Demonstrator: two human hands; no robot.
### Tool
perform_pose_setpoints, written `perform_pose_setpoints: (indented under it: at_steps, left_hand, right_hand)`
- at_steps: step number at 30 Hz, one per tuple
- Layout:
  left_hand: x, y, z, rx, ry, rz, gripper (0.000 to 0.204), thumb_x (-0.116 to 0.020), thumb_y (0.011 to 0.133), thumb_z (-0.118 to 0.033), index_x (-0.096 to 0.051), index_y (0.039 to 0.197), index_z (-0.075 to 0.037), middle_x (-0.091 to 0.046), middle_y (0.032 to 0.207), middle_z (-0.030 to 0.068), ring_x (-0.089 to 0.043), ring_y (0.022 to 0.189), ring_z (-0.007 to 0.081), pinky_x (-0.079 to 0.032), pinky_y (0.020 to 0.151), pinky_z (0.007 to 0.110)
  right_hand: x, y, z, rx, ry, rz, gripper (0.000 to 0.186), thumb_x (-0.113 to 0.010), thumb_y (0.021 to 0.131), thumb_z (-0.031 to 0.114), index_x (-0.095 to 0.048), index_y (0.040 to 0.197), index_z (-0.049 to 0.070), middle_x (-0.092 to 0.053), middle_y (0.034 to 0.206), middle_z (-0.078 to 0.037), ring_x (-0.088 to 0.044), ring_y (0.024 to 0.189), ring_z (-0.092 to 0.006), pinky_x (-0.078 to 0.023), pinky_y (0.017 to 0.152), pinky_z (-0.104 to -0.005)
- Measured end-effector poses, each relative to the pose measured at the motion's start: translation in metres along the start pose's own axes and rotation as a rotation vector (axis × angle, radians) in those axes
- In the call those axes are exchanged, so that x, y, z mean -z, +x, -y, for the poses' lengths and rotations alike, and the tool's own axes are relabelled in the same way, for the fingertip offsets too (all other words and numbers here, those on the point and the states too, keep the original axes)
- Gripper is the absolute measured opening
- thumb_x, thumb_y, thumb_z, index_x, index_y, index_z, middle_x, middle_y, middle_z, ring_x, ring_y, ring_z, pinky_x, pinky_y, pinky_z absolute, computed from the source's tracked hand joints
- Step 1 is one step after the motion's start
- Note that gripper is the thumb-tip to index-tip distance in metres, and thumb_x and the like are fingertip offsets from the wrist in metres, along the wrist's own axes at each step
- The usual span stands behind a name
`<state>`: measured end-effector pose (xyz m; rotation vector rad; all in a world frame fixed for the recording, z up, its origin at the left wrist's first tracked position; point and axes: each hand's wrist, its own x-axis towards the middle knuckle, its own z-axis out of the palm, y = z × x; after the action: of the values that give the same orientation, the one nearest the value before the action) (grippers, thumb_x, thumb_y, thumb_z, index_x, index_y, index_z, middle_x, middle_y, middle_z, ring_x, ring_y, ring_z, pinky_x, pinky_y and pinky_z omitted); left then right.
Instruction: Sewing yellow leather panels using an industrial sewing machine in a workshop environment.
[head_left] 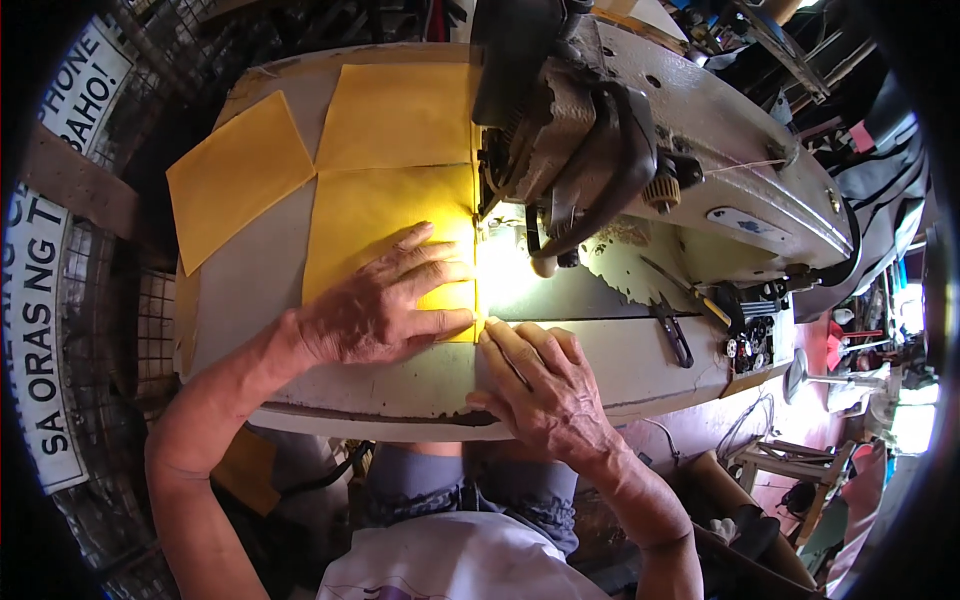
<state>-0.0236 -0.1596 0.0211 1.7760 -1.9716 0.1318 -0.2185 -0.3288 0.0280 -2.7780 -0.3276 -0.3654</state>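
A yellow sheet of cloth or vinyl (365, 225) lies on the sewing machine table, its right edge running along the needle area of the sewing machine (545, 130). A second yellow panel (400, 115) adjoins its far side at a crosswise line. My left hand (385, 300) rests flat on the near part of the sheet, fingers stretched toward the right edge. At the near right corner, the fingertips of my right hand (540, 385) touch the edge, fingers extended and the palm over the table. A lamp glows beside the needle, and the machine head hides the needle itself.
A loose yellow piece (240, 180) lies at the table's left. To the right are black-handled scissors or snips (672, 335), a yellow-handled tool (715, 308) and a tray of bobbins and small parts (755, 335). Lettered white signs (50, 340) hang on wire mesh at left.
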Motion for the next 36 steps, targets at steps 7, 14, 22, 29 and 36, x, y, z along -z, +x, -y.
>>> perform_pose_setpoints:
  at_steps: [7, 14, 22, 29, 36]
  left_hand:
    - [0.004, 0.004, 0.027, -0.008, -0.023, 0.073, 0.032, -0.073, 0.079, -0.015, -0.069, 0.110, -0.011, -0.058, 0.124, 0.0143, -0.051, 0.129, 0.0354, -0.037, 0.115, 0.053]
    - [0.004, 0.011, 0.045, 0.042, -0.087, 0.067, 0.027, -0.072, 0.080, -0.010, -0.071, 0.107, -0.007, -0.057, 0.125, 0.0129, -0.050, 0.129, 0.0334, -0.036, 0.116, 0.053]
    - [0.003, 0.015, 0.078, 0.072, -0.036, 0.092, 0.032, -0.073, 0.081, -0.009, -0.070, 0.113, -0.010, -0.055, 0.128, 0.0077, -0.048, 0.134, 0.0289, -0.033, 0.119, 0.055]
    - [0.004, 0.015, 0.073, 0.088, 0.001, 0.084, 0.036, -0.075, 0.079, -0.010, -0.069, 0.115, -0.011, -0.055, 0.129, 0.0076, -0.048, 0.134, 0.0283, -0.034, 0.118, 0.055]
    - [-0.004, 0.018, 0.079, 0.111, 0.078, 0.013, 0.033, -0.076, 0.082, -0.013, -0.070, 0.114, -0.013, -0.056, 0.133, 0.0057, -0.049, 0.133, 0.0258, -0.035, 0.118, 0.053]
  right_hand:
    - [-0.003, 0.021, -0.015, 0.020, -0.048, -0.003, 0.052, -0.066, 0.093, 0.037, -0.061, 0.125, -0.003, -0.061, 0.129, -0.016, -0.055, 0.118, -0.0305, -0.042, 0.099, -0.0447]
    - [-0.005, 0.040, -0.028, -0.030, 0.000, -0.010, 0.049, -0.066, 0.091, 0.040, -0.064, 0.117, -0.002, -0.064, 0.113, -0.013, -0.059, 0.103, -0.0285, -0.043, 0.088, -0.0425]
    - [-0.009, 0.051, -0.034, -0.111, 0.023, -0.060, 0.044, -0.069, 0.087, 0.041, -0.065, 0.108, 0.002, -0.064, 0.101, -0.012, -0.059, 0.092, -0.0317, -0.043, 0.082, -0.0429]
    - [-0.001, -0.011, -0.021, -0.211, -0.075, -0.148, 0.052, -0.077, 0.083, 0.029, -0.064, 0.123, -0.001, -0.059, 0.126, -0.016, -0.055, 0.117, -0.0340, -0.043, 0.099, -0.0467]
    - [-0.012, -0.018, -0.018, -0.351, -0.079, -0.317, 0.034, -0.075, 0.081, 0.008, -0.067, 0.114, 0.000, -0.061, 0.122, -0.014, -0.059, 0.108, -0.0330, -0.049, 0.094, -0.0438]
